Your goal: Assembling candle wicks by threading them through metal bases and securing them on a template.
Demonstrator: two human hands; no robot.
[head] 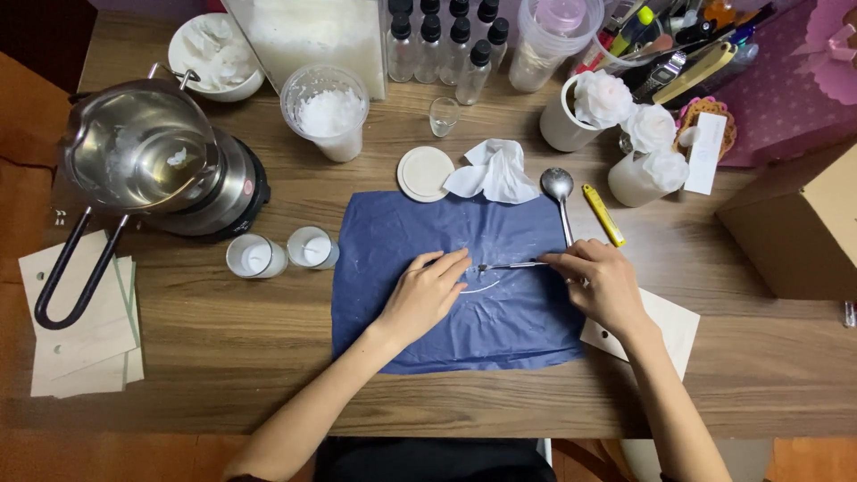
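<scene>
A wooden tabletop [223, 357] carries a blue sheet [464, 312] at its near centre. The left hand [424, 295] rests on the sheet, fingers loosely curled, holding nothing visible. The right hand [603, 281] pinches a thin metal tool [513, 265] whose tip lies on the sheet beside the left fingertips. A thin white wick [478, 287] curves just below the tool. Farther back lie a spoon [560, 192], a yellow cutter [604, 215], a crumpled tissue [495, 171] and a round white lid [426, 173]. Two small white cups [281, 253] stand left, behind them a metal pot [138, 147] on a hotplate.
</scene>
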